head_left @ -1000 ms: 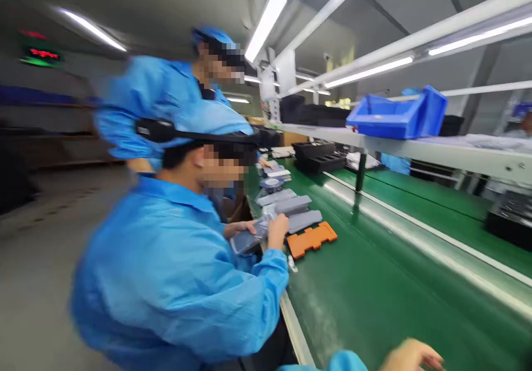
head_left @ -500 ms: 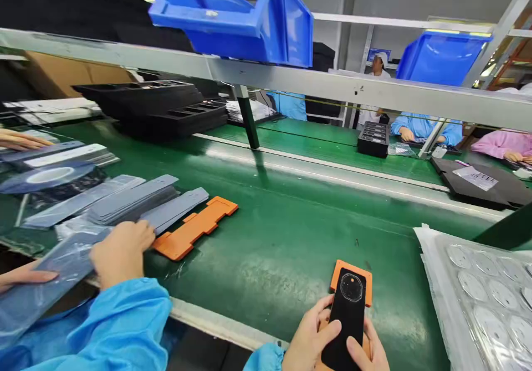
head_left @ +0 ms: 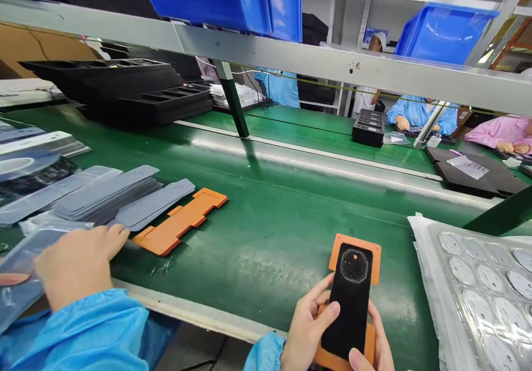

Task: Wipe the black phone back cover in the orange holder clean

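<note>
A black panel (head_left: 347, 315) with a round ring and a small orange hole near its top lies on an orange fixture (head_left: 374, 249), low and right of centre. My left hand (head_left: 310, 326) grips the left side of both, its thumb on the panel's edge. On the opposite side my right hand (head_left: 378, 340) is wrapped round the fixture, with the thumb at the panel's lower right corner. The fixture's top corners show past the panel. A second orange fixture (head_left: 183, 221) lies on the green table to the left.
Grey strips (head_left: 103, 194) lie in stacks at the left, by a co-worker's hand (head_left: 78, 263) and blue sleeve. A clear tray (head_left: 477, 282) of round parts is at the right. A metal rail (head_left: 291, 55) with blue bins crosses above the green table (head_left: 266, 238).
The panel and its fixture show more fully now, still between both my hands. The co-worker's hand has shifted left and the view has tilted down.
</note>
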Action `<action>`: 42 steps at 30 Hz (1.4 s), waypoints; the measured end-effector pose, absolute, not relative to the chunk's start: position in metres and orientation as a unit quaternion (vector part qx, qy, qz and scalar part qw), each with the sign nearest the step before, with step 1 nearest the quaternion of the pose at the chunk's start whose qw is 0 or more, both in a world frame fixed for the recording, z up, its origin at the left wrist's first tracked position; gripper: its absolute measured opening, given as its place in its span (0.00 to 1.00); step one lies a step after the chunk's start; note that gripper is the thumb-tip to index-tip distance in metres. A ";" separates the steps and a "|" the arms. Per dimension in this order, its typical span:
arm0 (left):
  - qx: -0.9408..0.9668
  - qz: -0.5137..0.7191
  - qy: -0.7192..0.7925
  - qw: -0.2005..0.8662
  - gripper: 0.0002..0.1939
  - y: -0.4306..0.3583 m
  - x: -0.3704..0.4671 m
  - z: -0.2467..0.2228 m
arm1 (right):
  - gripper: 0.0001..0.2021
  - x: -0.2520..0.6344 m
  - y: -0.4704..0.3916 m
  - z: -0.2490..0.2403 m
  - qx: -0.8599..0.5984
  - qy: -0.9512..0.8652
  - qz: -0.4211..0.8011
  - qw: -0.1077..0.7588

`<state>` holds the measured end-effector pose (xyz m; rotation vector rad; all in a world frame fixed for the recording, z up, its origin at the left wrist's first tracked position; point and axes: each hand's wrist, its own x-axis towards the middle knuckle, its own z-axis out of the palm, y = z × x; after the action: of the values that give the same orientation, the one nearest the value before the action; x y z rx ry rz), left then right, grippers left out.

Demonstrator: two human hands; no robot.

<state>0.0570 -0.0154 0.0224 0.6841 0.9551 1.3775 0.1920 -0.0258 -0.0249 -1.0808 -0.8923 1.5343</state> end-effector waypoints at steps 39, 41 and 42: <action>0.528 0.522 0.519 0.424 0.17 0.132 0.012 -0.021 | 0.22 0.244 0.185 0.027 -0.573 -0.781 -0.157 0.189; 0.528 0.520 0.519 0.426 0.17 0.131 0.012 -0.021 | 0.23 0.244 0.185 0.027 -0.565 -0.794 -0.140 0.176; 0.528 0.519 0.519 0.428 0.17 0.131 0.012 -0.021 | 0.23 0.244 0.186 0.027 -0.574 -0.784 -0.142 0.191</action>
<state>0.0119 0.1313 -0.0210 1.3180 1.2954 1.2973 0.2435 0.1858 0.0269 -1.6113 -2.2027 -0.3985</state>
